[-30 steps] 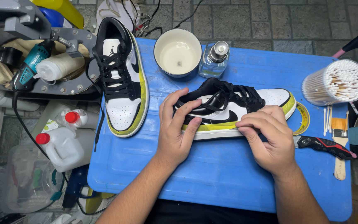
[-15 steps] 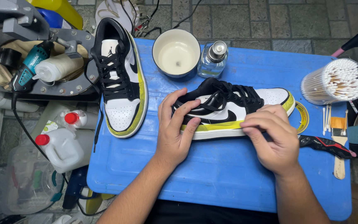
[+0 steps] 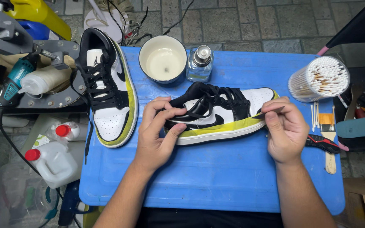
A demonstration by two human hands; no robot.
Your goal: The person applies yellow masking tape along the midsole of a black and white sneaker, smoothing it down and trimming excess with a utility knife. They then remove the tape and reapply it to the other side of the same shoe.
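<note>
The left hand (image 3: pixel 159 135) clamps the heel end of the sneaker (image 3: pixel 216 114) lying on its side on the blue tray (image 3: pixel 216 181). The right hand (image 3: pixel 284 128) pinches at its toe edge; what sits between those fingertips I cannot tell. The shoe's long axis runs left to right, sole toward the person — both hands are on it, well apart. Bare blue lies in front. Behind stand a cup (image 3: pixel 162 60) and a glass bottle (image 3: pixel 200 63), the second sneaker (image 3: pixel 108 88) at left, cotton swabs (image 3: pixel 319 78) at right.
</note>
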